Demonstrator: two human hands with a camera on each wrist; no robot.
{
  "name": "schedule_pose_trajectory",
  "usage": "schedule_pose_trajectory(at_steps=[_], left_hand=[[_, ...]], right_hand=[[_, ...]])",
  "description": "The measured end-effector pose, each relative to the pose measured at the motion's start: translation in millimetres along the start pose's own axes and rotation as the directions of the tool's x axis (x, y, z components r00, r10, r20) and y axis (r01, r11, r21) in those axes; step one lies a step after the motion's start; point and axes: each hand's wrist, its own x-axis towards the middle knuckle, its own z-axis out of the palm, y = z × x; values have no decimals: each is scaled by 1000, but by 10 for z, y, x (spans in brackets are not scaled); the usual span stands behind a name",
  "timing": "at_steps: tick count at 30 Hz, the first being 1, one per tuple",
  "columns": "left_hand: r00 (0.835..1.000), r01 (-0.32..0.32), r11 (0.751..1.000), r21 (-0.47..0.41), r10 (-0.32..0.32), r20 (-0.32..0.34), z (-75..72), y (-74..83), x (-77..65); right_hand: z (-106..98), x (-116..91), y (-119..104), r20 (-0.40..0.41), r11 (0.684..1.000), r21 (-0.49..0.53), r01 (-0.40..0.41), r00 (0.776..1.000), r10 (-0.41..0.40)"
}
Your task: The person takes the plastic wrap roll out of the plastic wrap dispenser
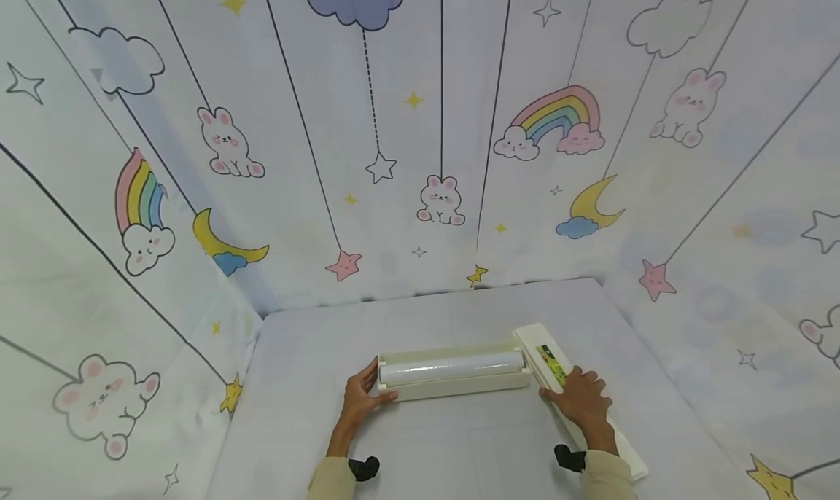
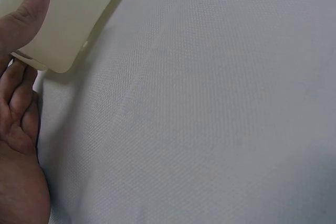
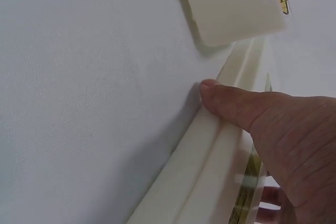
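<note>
A cream plastic cling film dispenser box (image 1: 459, 393) lies across the table with its top off. Inside it rests a shiny roll of cling film (image 1: 453, 369). My left hand (image 1: 359, 399) grips the box's left end; in the left wrist view the thumb lies on the box's front face (image 2: 68, 30) and the fingers bend at its end. The long cream lid (image 1: 626, 449), with a green and yellow label (image 1: 553, 365), slants beside the box's right end. My right hand (image 1: 584, 399) holds this lid near its middle, thumb on the near edge (image 3: 194, 166), other fingers partly hidden beyond it.
A white cloth covers the table (image 1: 459, 456). White fabric walls (image 1: 295, 157) printed with rabbits, stars and rainbows rise at the back and both sides. A black strap piece (image 1: 364, 469) sits at each wrist, by the beige sleeves (image 1: 331, 479).
</note>
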Motion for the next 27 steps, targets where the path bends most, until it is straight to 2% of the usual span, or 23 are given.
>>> schedule_pose_trajectory(at_steps=[10,16,18,22,25,27], left_hand=[[1000,25,1000,-4,-25,0,4,-21,13],[1000,-12,1000,-23,12,6,-24,-24,26],[1000,-24,999,-26,24,10,-29,-19,24],[999,-33,999,-25,33,7,-27,-26,22],[999,-37,999,-29,37,0,-27,-33,26],[998,-58,998,-18,58,4,-37,-31,17]], right_hand=[[114,15,48,-62,999,-35,24,998,-26],[117,40,57,-7,999,-42,17,1000,-18],[73,46,57,19,999,-40,14,1000,-13],[-79,73,54,1,997,-53,52,999,-52],[-238,127,0,-82,990,-37,133,987,-135],[-413,147,-122,-139,976,18,219,967,-214]])
